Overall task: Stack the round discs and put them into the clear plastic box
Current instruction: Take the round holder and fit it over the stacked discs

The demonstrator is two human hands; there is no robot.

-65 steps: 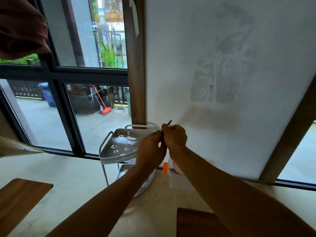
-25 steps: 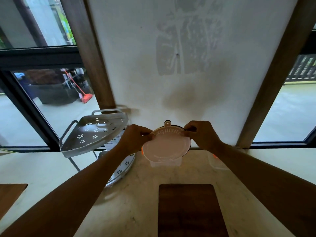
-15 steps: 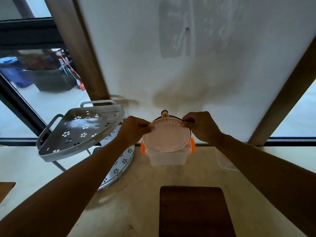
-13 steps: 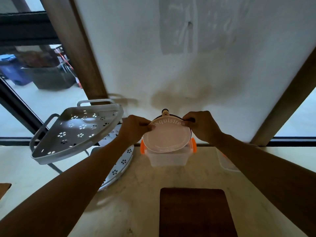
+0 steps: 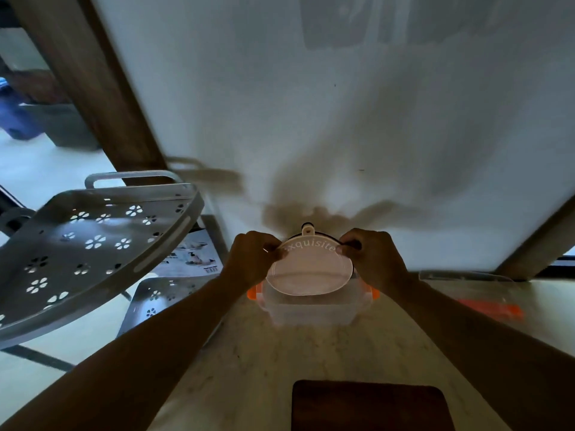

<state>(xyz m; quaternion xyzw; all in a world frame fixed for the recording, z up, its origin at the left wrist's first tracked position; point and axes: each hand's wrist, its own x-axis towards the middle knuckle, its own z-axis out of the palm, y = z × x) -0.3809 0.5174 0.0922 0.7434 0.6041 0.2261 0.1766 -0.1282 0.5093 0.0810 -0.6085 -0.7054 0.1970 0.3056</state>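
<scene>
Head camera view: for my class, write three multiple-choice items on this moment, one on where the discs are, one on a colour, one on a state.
1. Where are the round discs?
A. Above the clear plastic box
B. On the wooden board
C. In the metal rack

2. What colour are the box's latches?
A. Blue
B. Orange
C. Green

3. How are the discs held?
A. Left hand only
B. Lying untouched
C. By the left hand and the right hand

Key: 1 A, the discs hover over the open box. 2 B, orange tabs show at both box ends. 3 C, fingers of each hand pinch opposite edges.
</scene>
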